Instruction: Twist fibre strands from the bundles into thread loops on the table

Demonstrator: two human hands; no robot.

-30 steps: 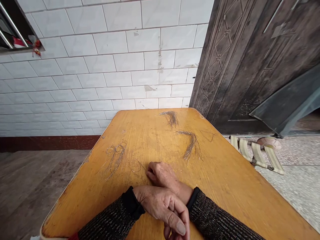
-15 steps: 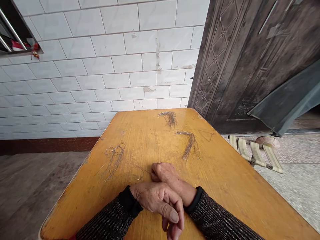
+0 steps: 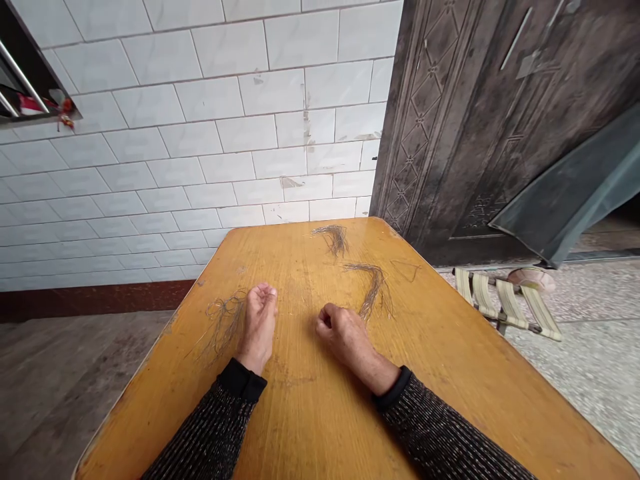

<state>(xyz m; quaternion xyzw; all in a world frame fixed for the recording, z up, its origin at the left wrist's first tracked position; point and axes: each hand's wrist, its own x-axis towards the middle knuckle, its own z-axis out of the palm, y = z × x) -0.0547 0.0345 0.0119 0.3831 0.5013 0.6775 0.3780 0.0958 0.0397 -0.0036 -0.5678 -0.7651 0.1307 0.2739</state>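
One looped bunch of thin wire (image 3: 225, 325) lies on the left part of the yellow-brown table (image 3: 310, 427) in the head view, and the left hand (image 3: 257, 327) stands in front of its right side, hiding some strands. That hand is raised with its fingers curled and the thumb drawn in against them; whether a wire is pinched there cannot be told. The right hand (image 3: 347, 337), well apart from the left, is low over the table with its fingers folded under, the knuckles blocking any sight of what it may grip. Just beyond those knuckles lies a bent bunch of wire (image 3: 374, 290), its lower end close to the hand; a second bent bunch (image 3: 337, 239) sits near the far edge, and a thin loose wire (image 3: 407, 265) lies to the right. Behind the table rises a white tiled wall (image 3: 200, 153), with dark red skirting (image 3: 100, 300) at its foot and a barred window (image 3: 23, 83) at upper left. On the right stands a dark carved door (image 3: 460, 153), partly covered by a grey-green sheet (image 3: 570, 193). A frame with cream straps (image 3: 511, 303) is near the table's right edge, beside a round pinkish object (image 3: 533, 279).
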